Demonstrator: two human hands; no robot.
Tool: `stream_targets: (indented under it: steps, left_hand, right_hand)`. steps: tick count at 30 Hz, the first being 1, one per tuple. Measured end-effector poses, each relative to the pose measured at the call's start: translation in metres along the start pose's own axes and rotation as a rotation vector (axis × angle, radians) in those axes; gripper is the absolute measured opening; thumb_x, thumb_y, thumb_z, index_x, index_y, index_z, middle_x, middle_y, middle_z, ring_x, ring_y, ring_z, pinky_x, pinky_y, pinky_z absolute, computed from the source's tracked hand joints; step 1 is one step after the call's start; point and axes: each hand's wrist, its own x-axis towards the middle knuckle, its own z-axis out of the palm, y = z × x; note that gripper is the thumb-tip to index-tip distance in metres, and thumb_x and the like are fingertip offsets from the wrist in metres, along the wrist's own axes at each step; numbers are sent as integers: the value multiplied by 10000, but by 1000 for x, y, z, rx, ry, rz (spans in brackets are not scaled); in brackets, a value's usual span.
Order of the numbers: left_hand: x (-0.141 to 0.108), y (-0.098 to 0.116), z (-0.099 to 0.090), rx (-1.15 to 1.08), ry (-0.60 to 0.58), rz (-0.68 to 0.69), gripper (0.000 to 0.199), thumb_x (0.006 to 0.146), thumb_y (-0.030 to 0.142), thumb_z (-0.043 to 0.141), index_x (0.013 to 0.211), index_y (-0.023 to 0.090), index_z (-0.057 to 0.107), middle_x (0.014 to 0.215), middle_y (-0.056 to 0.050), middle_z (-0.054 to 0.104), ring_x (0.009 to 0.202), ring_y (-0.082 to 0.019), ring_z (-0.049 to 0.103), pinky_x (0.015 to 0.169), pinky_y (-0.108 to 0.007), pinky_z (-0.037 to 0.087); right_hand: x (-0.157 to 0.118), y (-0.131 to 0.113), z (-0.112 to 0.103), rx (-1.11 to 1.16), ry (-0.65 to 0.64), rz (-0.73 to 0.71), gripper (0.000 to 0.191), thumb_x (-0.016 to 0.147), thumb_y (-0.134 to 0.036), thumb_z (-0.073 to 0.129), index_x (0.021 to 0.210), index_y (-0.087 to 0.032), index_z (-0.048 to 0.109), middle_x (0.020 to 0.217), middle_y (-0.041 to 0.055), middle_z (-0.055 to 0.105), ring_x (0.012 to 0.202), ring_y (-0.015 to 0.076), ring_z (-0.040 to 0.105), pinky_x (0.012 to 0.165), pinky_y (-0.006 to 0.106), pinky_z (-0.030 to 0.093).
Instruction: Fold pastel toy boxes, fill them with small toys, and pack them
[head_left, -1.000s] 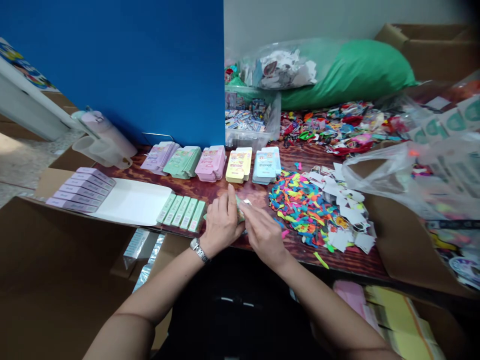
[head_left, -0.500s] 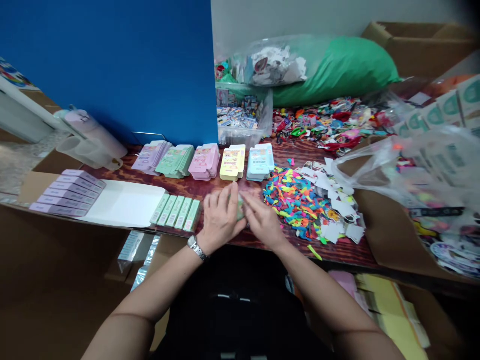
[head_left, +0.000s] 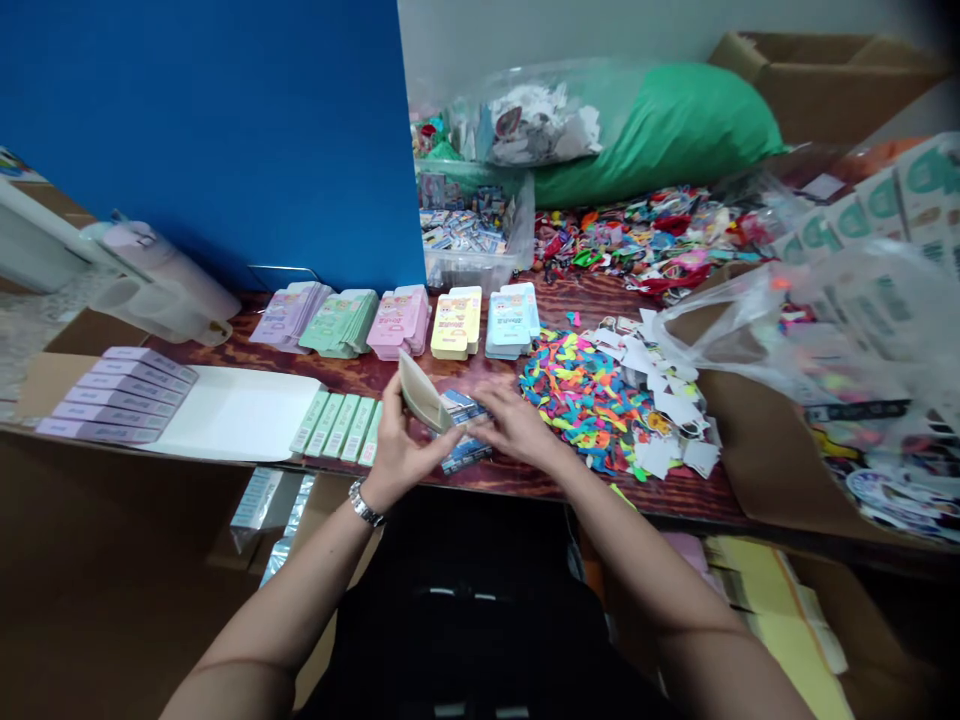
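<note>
My left hand (head_left: 401, 450) grips a small carton (head_left: 420, 392) between thumb and fingers, tilted up with its pale open end toward the right. Just beside it, a small pile of blue printed packets (head_left: 463, 455) lies near the table's front edge. My right hand (head_left: 519, 425) reaches over this pile, its fingers stretched out and touching the packets. Closest to my left hand on the other side is a row of green boxes (head_left: 330, 425) standing side by side, partly hidden by the hand.
Flat carton stacks in purple (head_left: 289, 315), green (head_left: 341, 322), pink (head_left: 400, 322), yellow (head_left: 456, 322) and blue (head_left: 512, 320) line the back. Balloons (head_left: 577, 395) and white-backed cutouts (head_left: 660, 450) lie right. Purple boxes (head_left: 120, 395) sit left by a white tray (head_left: 232, 415).
The carton in my left hand has been tilted up, and its open end now shows. My hands have moved apart, uncovering the blue packets, which my right hand now touches.
</note>
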Motion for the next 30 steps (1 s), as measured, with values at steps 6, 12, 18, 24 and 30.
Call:
stream_targets:
  steps: [6, 12, 18, 24, 30]
  left_hand:
    - [3, 2, -14, 19, 4, -82, 852, 713, 384, 767, 1409, 189, 316, 1313, -146, 477, 1196, -277, 527, 983, -417, 484]
    - [-3, -10, 2, 66, -57, -65, 866, 701, 409, 777, 1405, 191, 323, 1285, -140, 498, 1162, -273, 550, 963, -396, 486]
    - [-1, -13, 0, 321, -2, 66, 623, 728, 406, 759, 1240, 187, 480, 1100, -89, 591, 1020, -243, 593, 883, -369, 495]
    - [-4, -11, 5, 554, -57, 208, 570, 791, 368, 697, 1269, 154, 472, 1097, -127, 609, 1000, -270, 569, 863, -401, 482]
    - [-17, -16, 18, 655, -120, 275, 615, 817, 307, 650, 1363, 144, 419, 1157, -146, 592, 1045, -297, 543, 860, -409, 479]
  right_hand:
    - [0, 11, -3, -454, -201, 20, 608, 764, -429, 746, 1280, -165, 563, 1307, 159, 530, 1205, 329, 480, 979, 448, 459]
    - [-12, 22, -8, -274, -11, 92, 363, 877, -255, 613, 1232, -190, 568, 1169, 127, 607, 1038, 253, 602, 846, 368, 527]
    - [-32, 10, -54, 225, 420, 156, 243, 931, -304, 528, 1154, -237, 599, 932, 23, 664, 785, 165, 635, 724, 301, 530]
    - [-28, -35, -77, 142, 449, -91, 233, 928, -221, 536, 1100, -295, 673, 995, 29, 679, 903, 182, 638, 854, 340, 522]
    - [-22, -40, -37, -60, 374, -190, 315, 939, -165, 473, 1184, -255, 649, 1084, 86, 642, 1065, 196, 609, 939, 350, 519]
